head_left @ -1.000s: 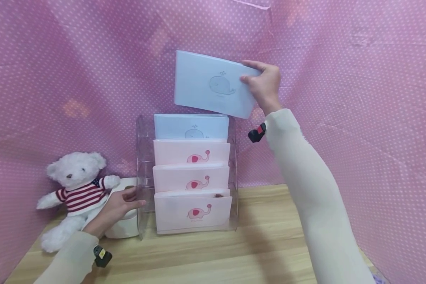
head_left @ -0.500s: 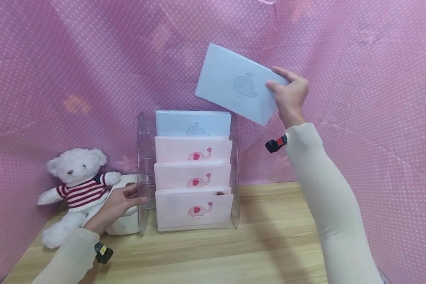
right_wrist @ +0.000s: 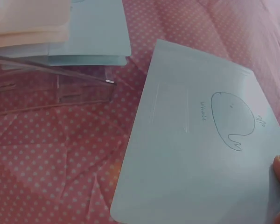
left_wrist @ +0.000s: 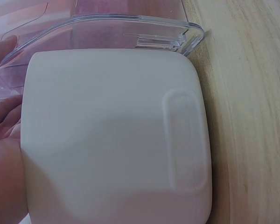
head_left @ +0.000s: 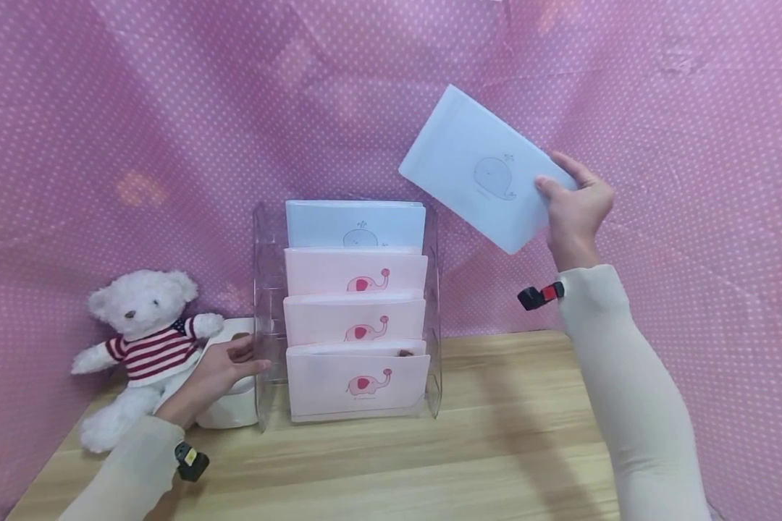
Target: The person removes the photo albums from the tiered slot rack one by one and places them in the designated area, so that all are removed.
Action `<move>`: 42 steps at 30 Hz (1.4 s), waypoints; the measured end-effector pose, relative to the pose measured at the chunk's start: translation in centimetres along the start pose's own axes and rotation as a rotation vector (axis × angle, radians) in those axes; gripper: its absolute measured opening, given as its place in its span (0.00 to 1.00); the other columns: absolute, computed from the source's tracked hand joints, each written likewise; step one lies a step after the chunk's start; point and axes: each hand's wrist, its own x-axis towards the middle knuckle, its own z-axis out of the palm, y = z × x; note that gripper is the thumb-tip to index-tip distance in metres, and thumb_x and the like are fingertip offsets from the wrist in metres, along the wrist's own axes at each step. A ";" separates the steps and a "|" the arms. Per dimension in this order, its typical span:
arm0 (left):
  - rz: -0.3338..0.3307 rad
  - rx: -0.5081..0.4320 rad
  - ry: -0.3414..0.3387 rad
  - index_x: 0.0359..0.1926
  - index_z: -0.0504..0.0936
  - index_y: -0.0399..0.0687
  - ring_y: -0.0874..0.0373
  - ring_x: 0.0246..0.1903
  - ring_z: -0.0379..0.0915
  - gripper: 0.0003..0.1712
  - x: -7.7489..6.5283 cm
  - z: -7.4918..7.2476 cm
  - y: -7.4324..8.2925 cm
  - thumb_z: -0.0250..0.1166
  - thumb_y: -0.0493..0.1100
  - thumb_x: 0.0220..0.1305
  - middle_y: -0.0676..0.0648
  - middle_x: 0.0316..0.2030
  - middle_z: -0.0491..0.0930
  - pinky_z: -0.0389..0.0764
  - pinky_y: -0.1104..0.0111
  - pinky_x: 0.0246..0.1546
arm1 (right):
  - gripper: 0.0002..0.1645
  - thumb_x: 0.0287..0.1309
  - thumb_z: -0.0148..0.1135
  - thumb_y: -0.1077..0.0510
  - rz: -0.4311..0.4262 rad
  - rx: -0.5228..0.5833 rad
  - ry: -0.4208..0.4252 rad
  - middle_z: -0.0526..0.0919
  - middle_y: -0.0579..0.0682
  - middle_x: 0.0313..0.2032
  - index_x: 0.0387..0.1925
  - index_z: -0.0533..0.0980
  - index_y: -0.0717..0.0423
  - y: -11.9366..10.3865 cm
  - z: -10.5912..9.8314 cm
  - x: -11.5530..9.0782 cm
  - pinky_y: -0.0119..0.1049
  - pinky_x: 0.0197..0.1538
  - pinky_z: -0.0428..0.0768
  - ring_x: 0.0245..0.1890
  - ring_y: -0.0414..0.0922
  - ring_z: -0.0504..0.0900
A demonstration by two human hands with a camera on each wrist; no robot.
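My right hand [head_left: 580, 210] pinches the right edge of a light blue booklet [head_left: 469, 163] with a whale drawing. It holds the booklet in the air, tilted, right of and above a clear plastic tiered rack [head_left: 433, 318]. The word "whale" shows on its cover [right_wrist: 196, 154] in the right wrist view. My left hand [head_left: 218, 373] grips the rack's left side panel between thumb and fingers. In the rack, another blue whale booklet [head_left: 319, 224] sits in the top tier. Below it are pink elephant booklets [head_left: 322, 387], one per tier.
A white teddy bear [head_left: 146, 354] in a striped sweater sits at the left. Between it and the rack stands a white container [head_left: 228, 412], partly hidden by my left hand. The wooden table [head_left: 365, 470] meets a pink dotted cloth [head_left: 202, 108] behind.
My right hand has carried the blue booklet right and slightly down, away from the rack, and its tilt has grown. The left hand stays at the rack's side.
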 end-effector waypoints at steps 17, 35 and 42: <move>-0.029 0.017 0.012 0.77 0.53 0.32 0.31 0.74 0.57 0.58 -0.1 0.1 0.2 0.69 0.63 0.63 0.29 0.76 0.56 0.64 0.43 0.71 | 0.27 0.55 0.73 0.67 0.097 0.025 0.084 0.79 0.46 0.65 0.55 0.84 0.42 3.6 -5.9 -1.3 0.46 0.66 0.78 0.65 0.48 0.79; -0.029 -0.002 0.000 0.78 0.53 0.33 0.31 0.74 0.57 0.55 0.0 -0.1 0.2 0.69 0.59 0.65 0.30 0.76 0.56 0.65 0.43 0.71 | 0.27 0.59 0.72 0.61 0.208 -0.008 0.110 0.78 0.45 0.66 0.59 0.81 0.40 7.7 -9.2 -3.6 0.42 0.65 0.79 0.65 0.46 0.80; -0.037 -0.007 -0.005 0.78 0.53 0.35 0.31 0.74 0.56 0.56 0.1 0.0 0.1 0.69 0.61 0.63 0.30 0.76 0.56 0.64 0.43 0.72 | 0.27 0.58 0.72 0.61 0.257 0.048 0.127 0.78 0.46 0.67 0.59 0.81 0.41 9.4 -9.9 -4.7 0.43 0.65 0.79 0.66 0.47 0.79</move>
